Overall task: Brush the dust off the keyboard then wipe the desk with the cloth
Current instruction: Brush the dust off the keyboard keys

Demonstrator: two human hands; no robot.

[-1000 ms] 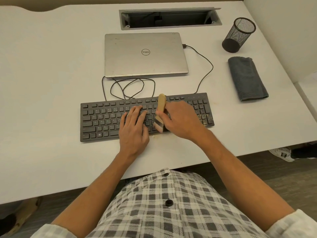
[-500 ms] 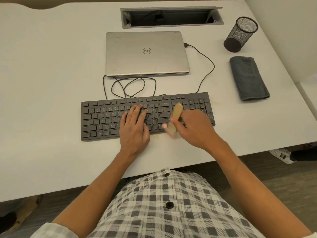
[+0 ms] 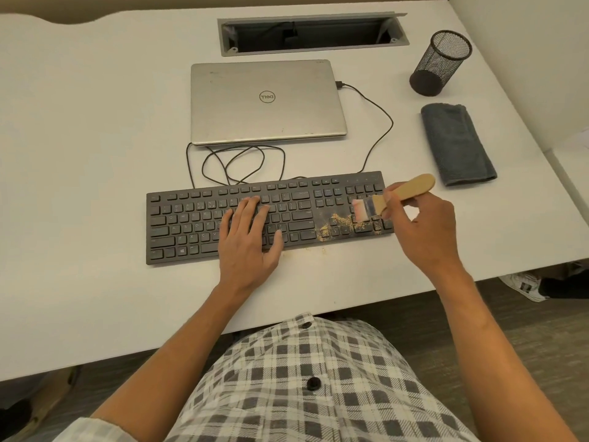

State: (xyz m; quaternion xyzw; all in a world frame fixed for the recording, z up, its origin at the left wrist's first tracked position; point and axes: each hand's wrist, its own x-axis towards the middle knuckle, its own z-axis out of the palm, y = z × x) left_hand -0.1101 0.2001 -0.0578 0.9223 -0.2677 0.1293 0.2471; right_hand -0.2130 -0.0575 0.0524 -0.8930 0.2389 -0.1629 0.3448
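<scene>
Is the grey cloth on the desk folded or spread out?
Folded. The grey cloth lies as a thick narrow strip with a rounded doubled edge, untouched, right of the laptop.

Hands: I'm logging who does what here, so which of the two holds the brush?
The right hand grips the brush over the keyboard's dusty right end; the left hand lies flat on the keys.
</scene>
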